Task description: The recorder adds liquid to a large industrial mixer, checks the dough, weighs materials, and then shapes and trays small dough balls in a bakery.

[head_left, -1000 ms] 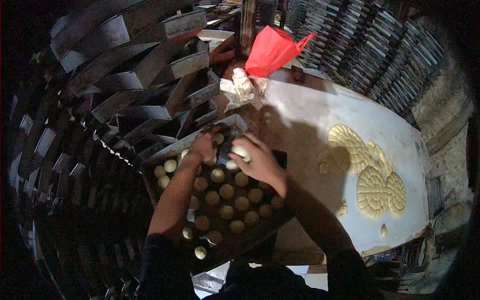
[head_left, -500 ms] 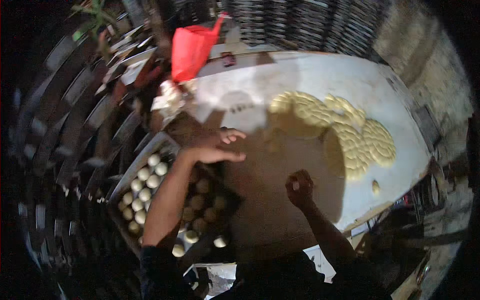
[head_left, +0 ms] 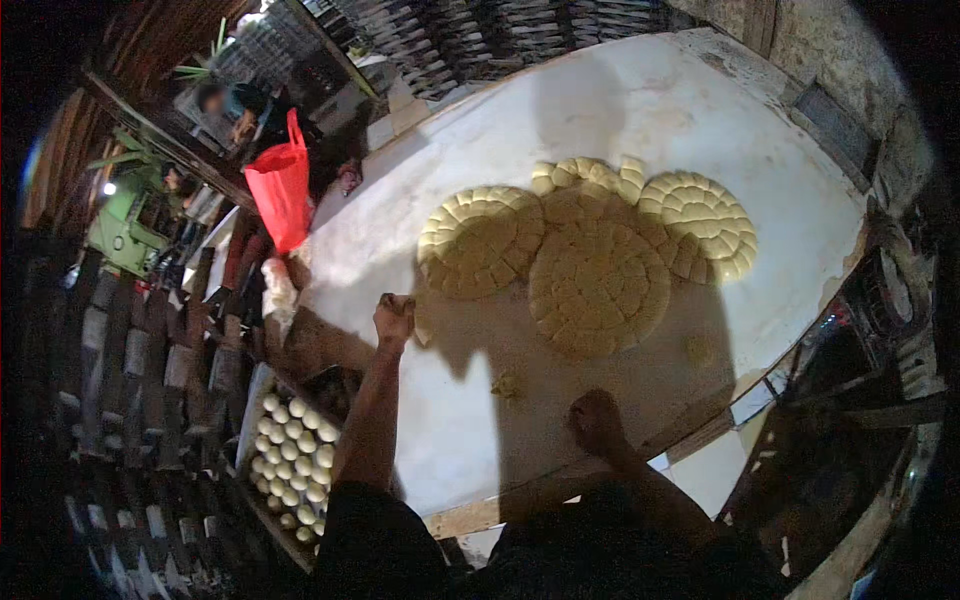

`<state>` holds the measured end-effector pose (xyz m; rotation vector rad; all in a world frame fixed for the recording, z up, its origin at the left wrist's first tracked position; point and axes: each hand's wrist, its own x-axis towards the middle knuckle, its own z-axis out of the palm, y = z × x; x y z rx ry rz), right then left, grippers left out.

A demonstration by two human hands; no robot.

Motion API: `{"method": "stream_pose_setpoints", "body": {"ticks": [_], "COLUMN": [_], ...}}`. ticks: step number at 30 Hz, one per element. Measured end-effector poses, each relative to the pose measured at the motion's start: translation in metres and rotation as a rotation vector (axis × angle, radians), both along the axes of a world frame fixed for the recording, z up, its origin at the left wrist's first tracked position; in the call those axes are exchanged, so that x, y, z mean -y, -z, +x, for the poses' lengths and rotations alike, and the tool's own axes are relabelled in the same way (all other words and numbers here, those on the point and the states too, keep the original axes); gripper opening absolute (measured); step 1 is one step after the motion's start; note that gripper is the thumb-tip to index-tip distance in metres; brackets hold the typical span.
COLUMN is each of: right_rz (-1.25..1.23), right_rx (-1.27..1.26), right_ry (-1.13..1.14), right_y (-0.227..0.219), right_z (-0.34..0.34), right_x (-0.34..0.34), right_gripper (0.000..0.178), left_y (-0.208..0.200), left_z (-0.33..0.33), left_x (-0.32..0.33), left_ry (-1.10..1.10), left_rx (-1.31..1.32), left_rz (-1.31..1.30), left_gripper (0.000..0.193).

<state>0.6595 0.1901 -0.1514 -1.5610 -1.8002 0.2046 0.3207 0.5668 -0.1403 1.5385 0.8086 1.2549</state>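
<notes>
At the left side of the pale tabletop [head_left: 460, 130], my left hand [head_left: 394, 320] is closed with its fingers curled; what it holds, if anything, is hidden. A small strip of dough [head_left: 423, 325] lies right beside it. My right hand [head_left: 597, 422] is curled shut near the front edge, deep in shadow, its contents not visible. Beyond the hands lie round beds of cut dough pieces: a left one [head_left: 480, 240], a middle one [head_left: 600, 290] and a right one [head_left: 700, 225]. A small dough lump [head_left: 507, 385] sits between my hands.
A tray [head_left: 248, 425] of round dough balls [head_left: 290, 450] stands low at the left of the table. A red bag [head_left: 282, 195] is at the far left corner. Another person [head_left: 240, 110] is in the background. A woven wall [head_left: 500, 45] rises behind the table.
The view has turned left, and the picture is sharper. My left hand has gone from open above the tray to closed over the table. My right hand stays curled near the front.
</notes>
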Motion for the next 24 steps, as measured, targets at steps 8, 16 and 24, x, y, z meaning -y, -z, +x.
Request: {"method": "stream_pose_setpoints", "body": {"ticks": [8, 16, 24], "right_rz": [-0.460, -0.014, -0.189], "right_rx": [-0.834, -1.637, -1.030], "right_ry": [-0.361, -0.282, 0.299], "right_y": [-0.016, -0.148, -0.190], "right_z": [-0.033, -0.179, -0.065], "right_x": [-0.005, 0.017, 0.066], "right_gripper": [0.031, 0.039, 0.024], "left_y": [-0.197, -0.213, -0.193], "left_z": [0.084, 0.015, -0.075], "left_x": [0.250, 0.403, 0.450], "left_ry": [-0.071, -0.216, -0.417], "left_rx": [-0.015, -0.096, 0.006], "left_rz": [-0.355, -0.105, -0.120], "left_gripper": [0.026, 0.016, 0.010]}}
